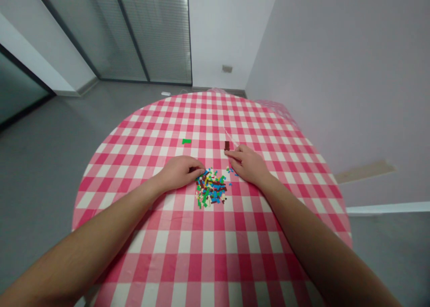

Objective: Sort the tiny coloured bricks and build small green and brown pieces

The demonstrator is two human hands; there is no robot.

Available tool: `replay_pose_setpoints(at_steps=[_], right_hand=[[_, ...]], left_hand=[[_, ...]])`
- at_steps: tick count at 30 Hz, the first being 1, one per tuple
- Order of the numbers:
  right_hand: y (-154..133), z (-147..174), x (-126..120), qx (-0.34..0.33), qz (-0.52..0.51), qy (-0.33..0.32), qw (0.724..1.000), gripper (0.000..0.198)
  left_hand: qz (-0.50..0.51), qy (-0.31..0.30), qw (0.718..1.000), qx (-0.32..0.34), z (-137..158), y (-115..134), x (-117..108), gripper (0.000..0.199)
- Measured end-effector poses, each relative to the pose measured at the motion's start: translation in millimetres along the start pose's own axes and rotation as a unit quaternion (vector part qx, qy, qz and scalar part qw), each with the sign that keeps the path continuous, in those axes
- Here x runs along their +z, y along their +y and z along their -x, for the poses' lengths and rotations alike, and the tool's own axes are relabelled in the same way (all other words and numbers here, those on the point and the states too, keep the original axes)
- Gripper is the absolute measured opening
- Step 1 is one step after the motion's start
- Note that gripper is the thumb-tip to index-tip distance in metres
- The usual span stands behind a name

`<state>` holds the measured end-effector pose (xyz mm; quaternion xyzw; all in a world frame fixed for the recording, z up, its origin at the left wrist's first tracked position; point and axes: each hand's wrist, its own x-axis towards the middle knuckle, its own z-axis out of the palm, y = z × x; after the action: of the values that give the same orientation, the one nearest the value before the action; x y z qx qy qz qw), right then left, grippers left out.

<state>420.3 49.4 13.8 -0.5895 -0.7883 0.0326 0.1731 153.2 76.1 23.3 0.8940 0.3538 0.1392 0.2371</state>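
Note:
A heap of small building bricks (pixel 212 190) in blue, green, brown, yellow and white lies in the middle of the table. At its upper left edge is my left hand (pixel 179 172), thumb and forefinger pinched together; whatever they hold is too small to make out. My right hand (pixel 250 164) rests beyond the heap on the right. Its forefinger stretches to the near end of a brown brick piece (pixel 227 145), with the other fingers curled below. A few stray blue and green bricks (pixel 230 169) lie beside that hand. Farther off on the left sits a flat green brick piece (pixel 187 141).
A red and white checked cloth (pixel 208 240) covers the round table. Beyond the table stand a glass partition with blinds (pixel 164 34) and a white wall (pixel 231 25). Another wall (pixel 352 83) runs close along the right side.

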Motion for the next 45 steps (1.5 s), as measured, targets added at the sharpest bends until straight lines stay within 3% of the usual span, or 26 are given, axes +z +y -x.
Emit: replay_pose_setpoints(at_steps=[19, 32, 38, 40, 45], right_hand=[[0.6, -0.9, 2.9, 0.042, -0.008, 0.012, 0.999, 0.034], [-2.2, 0.0, -0.1, 0.027, 0.011, -0.005, 1.000, 0.035], [-3.6, 1.9, -8.8, -0.016, -0.101, 0.030, 0.994, 0.029], [-8.2, 4.6, -17.2, -0.058, -0.150, 0.006, 0.987, 0.020], [-25.0, 14.7, -37.7, -0.139, -0.169, -0.176, 0.960, 0.016]], left_hand=[[-0.006, -0.006, 1.000, 0.006, -0.3, -1.0, 0.3, 0.026], [-0.008, -0.004, 1.000, 0.000, -0.2, 0.2, -0.5, 0.026], [-0.002, -0.006, 1.000, 0.004, -0.5, 0.3, -0.5, 0.026], [0.000, -0.006, 1.000, 0.004, -0.6, 0.2, -0.5, 0.026], [-0.001, -0.010, 1.000, 0.005, -0.6, 0.4, -0.2, 0.028]])
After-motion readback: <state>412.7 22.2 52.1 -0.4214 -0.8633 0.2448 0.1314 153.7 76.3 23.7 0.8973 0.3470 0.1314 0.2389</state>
